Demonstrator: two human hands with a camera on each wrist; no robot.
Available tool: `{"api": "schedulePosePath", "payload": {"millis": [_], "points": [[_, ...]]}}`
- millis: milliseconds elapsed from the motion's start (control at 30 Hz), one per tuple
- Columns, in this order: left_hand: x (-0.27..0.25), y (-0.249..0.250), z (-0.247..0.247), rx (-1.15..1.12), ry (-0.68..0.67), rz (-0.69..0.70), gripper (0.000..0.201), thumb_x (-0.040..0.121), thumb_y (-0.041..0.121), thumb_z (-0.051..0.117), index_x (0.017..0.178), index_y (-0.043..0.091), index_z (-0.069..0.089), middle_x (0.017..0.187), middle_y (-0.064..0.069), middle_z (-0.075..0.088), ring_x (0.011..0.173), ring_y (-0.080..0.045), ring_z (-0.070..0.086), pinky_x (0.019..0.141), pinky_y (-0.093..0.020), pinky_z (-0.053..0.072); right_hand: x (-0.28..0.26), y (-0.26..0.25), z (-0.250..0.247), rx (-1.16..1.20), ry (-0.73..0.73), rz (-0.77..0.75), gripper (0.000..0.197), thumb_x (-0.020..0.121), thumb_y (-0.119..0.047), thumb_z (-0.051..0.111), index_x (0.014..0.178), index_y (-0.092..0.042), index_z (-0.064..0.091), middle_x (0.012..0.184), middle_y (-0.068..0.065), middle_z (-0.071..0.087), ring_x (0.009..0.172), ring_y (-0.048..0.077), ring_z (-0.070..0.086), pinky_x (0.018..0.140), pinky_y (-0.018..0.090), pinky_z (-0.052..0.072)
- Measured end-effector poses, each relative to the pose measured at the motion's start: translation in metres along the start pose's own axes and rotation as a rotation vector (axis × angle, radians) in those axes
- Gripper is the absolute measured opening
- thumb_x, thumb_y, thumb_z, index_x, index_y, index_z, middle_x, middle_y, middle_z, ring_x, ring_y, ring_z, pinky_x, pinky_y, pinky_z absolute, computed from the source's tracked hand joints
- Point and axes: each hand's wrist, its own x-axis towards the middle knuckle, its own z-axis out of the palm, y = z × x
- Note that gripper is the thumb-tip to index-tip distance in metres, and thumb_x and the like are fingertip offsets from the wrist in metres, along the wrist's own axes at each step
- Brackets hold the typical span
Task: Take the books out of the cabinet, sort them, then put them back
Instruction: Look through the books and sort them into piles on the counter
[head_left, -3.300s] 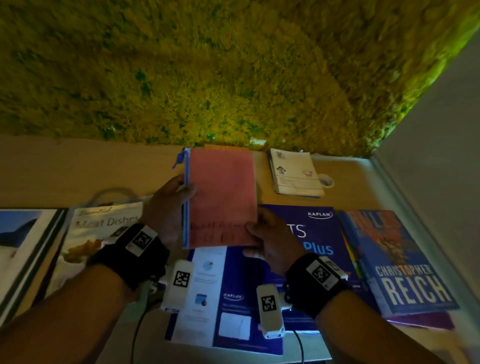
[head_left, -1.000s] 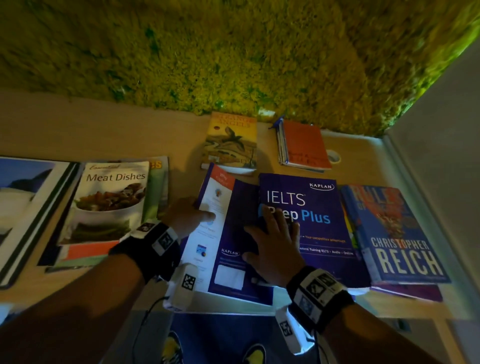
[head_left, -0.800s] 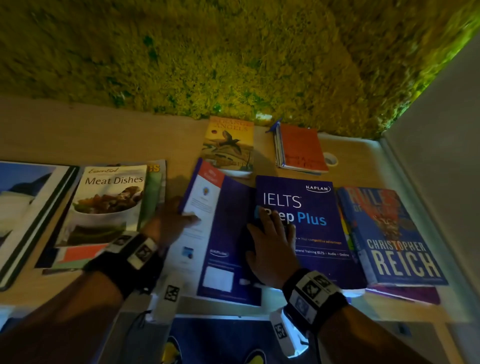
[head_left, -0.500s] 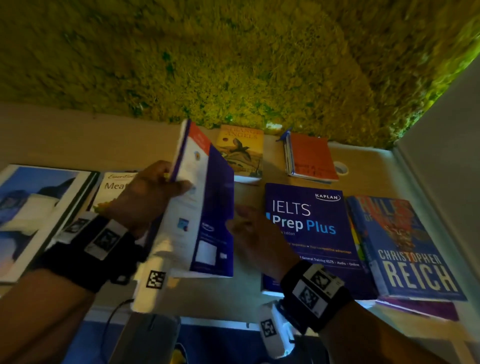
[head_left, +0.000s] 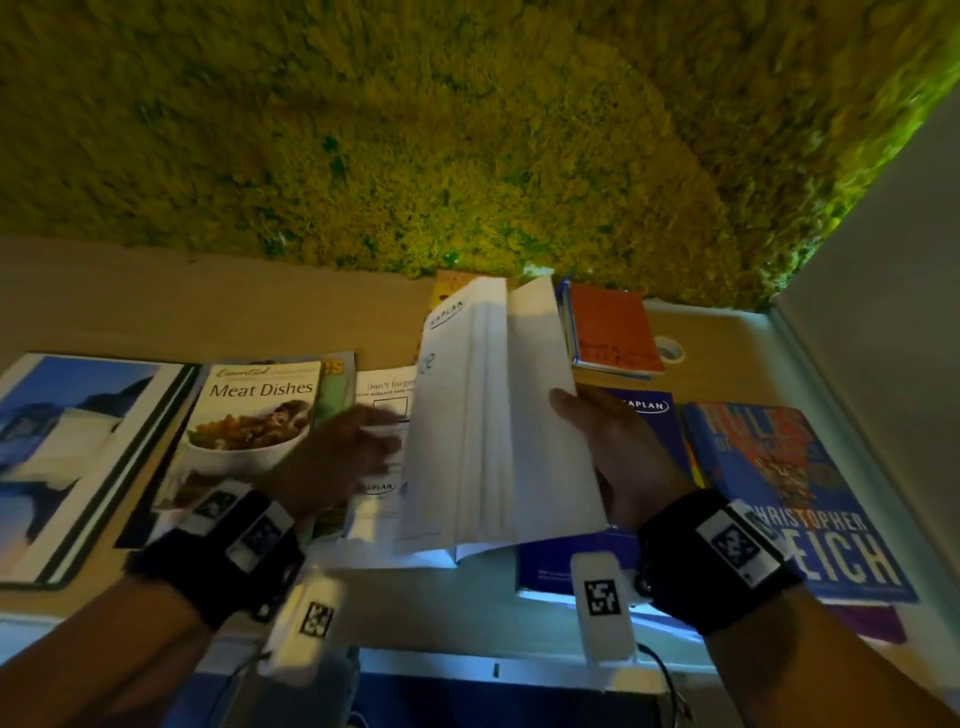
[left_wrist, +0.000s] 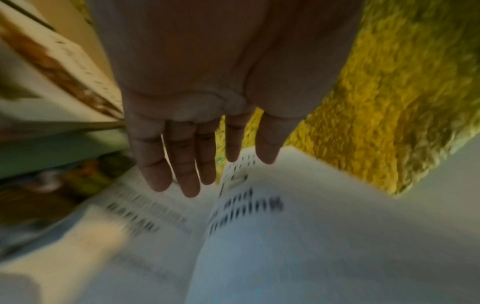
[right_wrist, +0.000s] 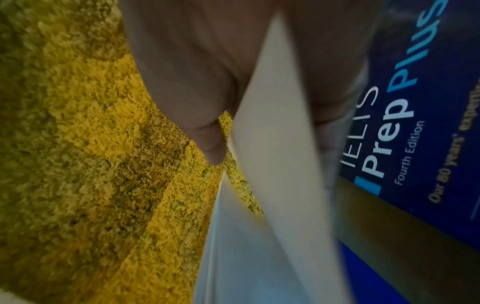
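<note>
Moss wall (head_left: 467, 130), 12 o'clock. Wooden shelf (head_left: 182, 312) bears: open Kaplan book (head_left: 488, 426), centre, pages upright, gripped by right hand (head_left: 623, 457), thumb on page; left hand (head_left: 332, 457), 9 o'clock, fingers straight, holding nothing; Reich novel (head_left: 795, 499), 3 o'clock.

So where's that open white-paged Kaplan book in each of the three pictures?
Head: the open Kaplan book stands centre frame, its pages fanned, the right hand gripping its right edge.
Left wrist: its blurred printed pages fill the lower half, below the left hand's open fingers.
Right wrist: a cream page edge runs down the middle.
Shared landmark: the yellow-green moss wall.
</note>
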Motion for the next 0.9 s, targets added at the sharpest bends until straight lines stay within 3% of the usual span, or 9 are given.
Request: {"api": "schedulePosePath", "payload": {"millis": [100, 200, 300, 400, 500, 633, 733, 833, 900], "points": [[-0.005, -0.019, 0.021, -0.048, -0.010, 0.016, 0.033, 0.102, 0.016, 0.050, 0.120, 0.043, 0.055, 0.110, -0.007, 0.066, 0.095, -0.022, 0.063, 0.079, -0.038, 0.050, -0.004, 0.002, 0.008, -0.046, -0.119, 0.089, 0.047, 0.089, -0.053, 0.069, 0.122, -0.020, 0.070, 0.121, 0.020, 0.072, 0.111, 0.037, 0.071, 0.096, 0.059, 0.056], [0.000, -0.027, 0.031, 0.285, -0.001, 0.224, 0.032, 0.098, 0.043, 0.053, 0.122, 0.061, 0.043, 0.123, 0.010, 0.055, 0.105, -0.006, 0.057, 0.091, -0.033, 0.051, -0.011, -0.002, 0.020, -0.083, -0.265, 0.121, 0.058, 0.078, -0.059, 0.069, 0.119, -0.019, 0.072, 0.117, 0.019, 0.074, 0.110, 0.037, 0.073, 0.091, 0.054, 0.060], [0.002, -0.023, 0.054, 0.449, -0.019, 0.381, 0.054, 0.095, 0.047, 0.057, 0.146, 0.044, 0.038, 0.143, 0.011, 0.043, 0.131, -0.010, 0.044, 0.111, -0.031, 0.036, -0.005, -0.004, 0.025, -0.159, -0.302, 0.064, 0.068, 0.072, -0.059, 0.077, 0.127, -0.021, 0.068, 0.116, 0.008, 0.078, 0.109, 0.030, 0.074, 0.097, 0.056, 0.057], [-0.001, -0.020, 0.081, 0.547, -0.067, 0.532, 0.061, 0.092, 0.045, 0.061, 0.147, 0.040, 0.036, 0.143, 0.005, 0.044, 0.134, -0.014, 0.042, 0.111, -0.029, 0.037, 0.003, -0.006, 0.014, -0.338, -0.240, -0.006, 0.053, 0.081, -0.032, 0.084, 0.130, -0.025, 0.066, 0.122, 0.002, 0.076, 0.114, 0.024, 0.072, 0.102, 0.056, 0.054], [-0.013, -0.023, 0.089, 0.531, -0.137, 0.489, 0.040, 0.090, 0.049, 0.062, 0.124, 0.031, 0.053, 0.115, 0.006, 0.051, 0.105, -0.012, 0.056, 0.093, -0.030, 0.051, 0.010, -0.009, -0.014, -0.446, -0.135, -0.041, 0.037, 0.081, -0.010, 0.076, 0.115, -0.025, 0.072, 0.113, 0.006, 0.078, 0.108, 0.032, 0.073, 0.098, 0.059, 0.055], [-0.032, -0.035, 0.099, 0.407, -0.556, 0.391, 0.026, 0.098, 0.036, 0.057, 0.104, 0.013, 0.068, 0.094, -0.002, 0.072, 0.081, -0.013, 0.068, 0.073, -0.016, 0.049, -0.002, -0.042, -0.038, -0.235, -0.130, -0.069, 0.040, 0.091, 0.012, 0.056, 0.126, -0.005, 0.064, 0.112, 0.021, 0.075, 0.102, 0.040, 0.073, 0.075, 0.047, 0.065], [-0.024, -0.059, 0.108, 0.316, -0.549, 0.302, 0.032, 0.101, 0.030, 0.050, 0.128, 0.018, 0.063, 0.094, 0.000, 0.073, 0.084, -0.012, 0.070, 0.076, -0.013, 0.049, -0.017, -0.080, -0.050, -0.107, -0.148, -0.112, 0.041, 0.093, 0.003, 0.055, 0.131, -0.008, 0.064, 0.117, 0.023, 0.075, 0.101, 0.041, 0.074, 0.077, 0.050, 0.065], [0.002, -0.045, 0.110, -0.165, -0.372, -0.004, 0.027, 0.104, 0.023, 0.048, 0.127, 0.011, 0.055, 0.072, -0.006, 0.065, 0.053, -0.016, 0.062, 0.048, -0.023, 0.046, -0.020, -0.103, -0.065, -0.060, -0.084, -0.158, 0.039, 0.081, -0.011, 0.064, 0.120, -0.010, 0.069, 0.094, 0.016, 0.080, 0.075, 0.030, 0.077, 0.061, 0.041, 0.065], [0.017, -0.030, 0.098, -0.356, -0.255, -0.042, 0.026, 0.104, 0.021, 0.046, 0.120, 0.003, 0.057, 0.064, -0.007, 0.068, 0.048, -0.019, 0.063, 0.041, -0.023, 0.047, -0.022, -0.102, -0.068, -0.014, -0.092, -0.174, 0.047, 0.075, -0.016, 0.069, 0.122, -0.010, 0.069, 0.097, 0.017, 0.079, 0.077, 0.032, 0.076, 0.065, 0.042, 0.065]]}}
